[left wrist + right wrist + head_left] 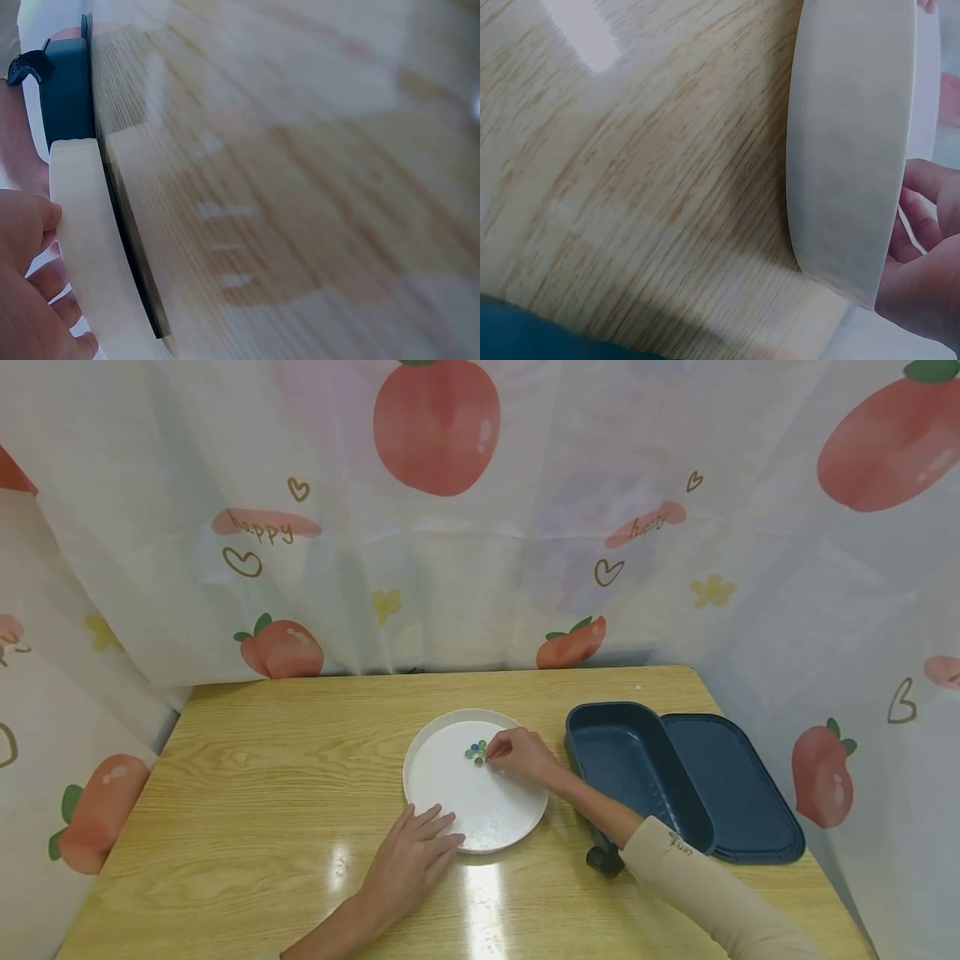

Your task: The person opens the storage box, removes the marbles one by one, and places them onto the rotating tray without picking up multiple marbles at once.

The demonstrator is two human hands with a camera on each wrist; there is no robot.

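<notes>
A round white tray (480, 822) with a raised rim lies on the table, and a small cluster of glass marbles (475, 748), green and blue, sits on it right of its middle. One darker marble (478, 762) lies just in front of the cluster. My right hand (521, 756) reaches over the tray from the right, thumb and fingers pinching a small marble beside the cluster. The tray's wall hides those fingertips in the right wrist view. My left hand (411, 860) rests at the tray's front-left rim, fingers spread and fairly straight.
Right of the tray stands a dark blue rectangular pan (618, 752) with a black handle knob (604, 862) toward the front. Its flat blue lid (738, 777) lies beside it, partly beneath the pan. A fruit-print curtain (465, 568) hangs behind the wooden table (285, 793).
</notes>
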